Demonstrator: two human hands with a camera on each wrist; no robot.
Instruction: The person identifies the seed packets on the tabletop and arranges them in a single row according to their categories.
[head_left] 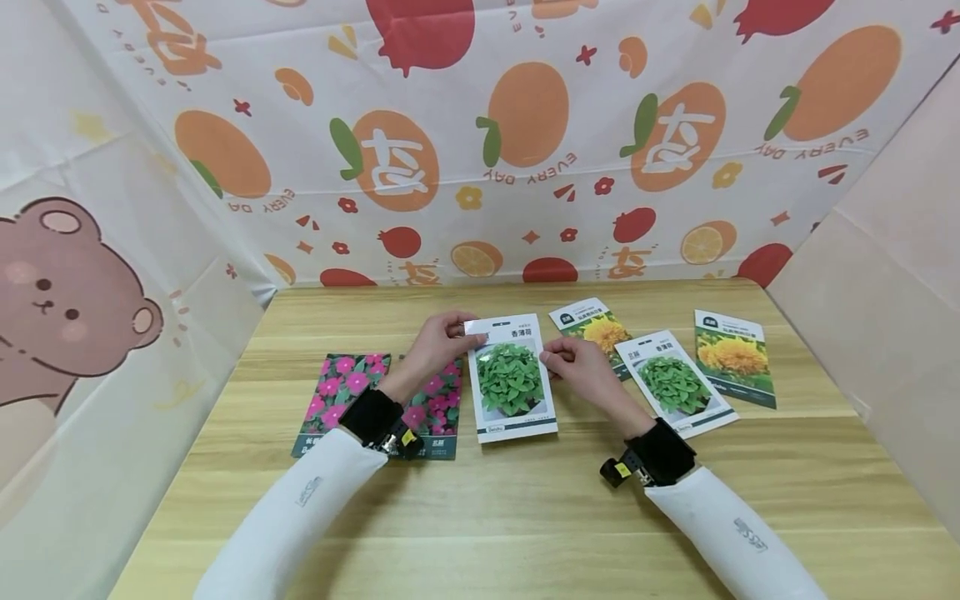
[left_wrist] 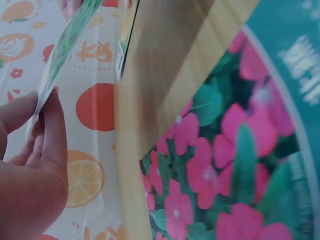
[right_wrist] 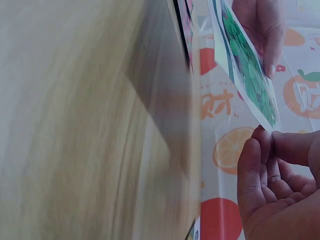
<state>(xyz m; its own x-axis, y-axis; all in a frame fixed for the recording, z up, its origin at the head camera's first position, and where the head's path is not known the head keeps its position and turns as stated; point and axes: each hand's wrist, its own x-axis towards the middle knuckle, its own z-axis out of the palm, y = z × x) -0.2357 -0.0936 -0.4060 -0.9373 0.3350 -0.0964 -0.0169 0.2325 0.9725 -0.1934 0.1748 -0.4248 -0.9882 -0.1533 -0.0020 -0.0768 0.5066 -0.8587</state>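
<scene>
Item one: a white seed packet printed with green leaves, held just above the wooden counter near its middle. Our left hand pinches its upper left corner between thumb and fingers; the left wrist view shows the packet's edge caught at the fingertips. Our right hand pinches the packet's right edge, fingers curled, thumb pressed against the forefinger in the right wrist view.

Item two: a pink-flower packet lying flat at the left, with a second pink-flower packet just beside it, partly under our left wrist.

Item three: a second green-leaf packet lying flat to the right of our right hand.

Item four: two yellow-flower packets, one behind our right hand, the other farthest right.

Surround: a fruit-patterned cloth hangs behind the counter; a bear-printed cloth hangs at the left.
</scene>
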